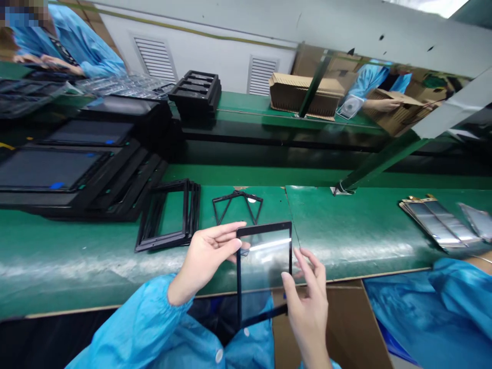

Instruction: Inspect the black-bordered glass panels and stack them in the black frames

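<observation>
Yr L hand (207,256) & R hand (307,302) both grasp a black-framed glass panel (264,271) by its side edges, lower end past the near edge of the green surface (77,256). Stacked black frames (168,218) sit just L, a loose frame (237,205) ahead, glass panels (438,223) well off R.

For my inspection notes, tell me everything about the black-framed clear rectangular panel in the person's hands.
This rectangular panel has a black frame around a clear, glossy, glass-like pane, with a glare streak across it. It is tilted above the green bench, its left edge pinched by the left hand and its right edge by the right hand.
</observation>
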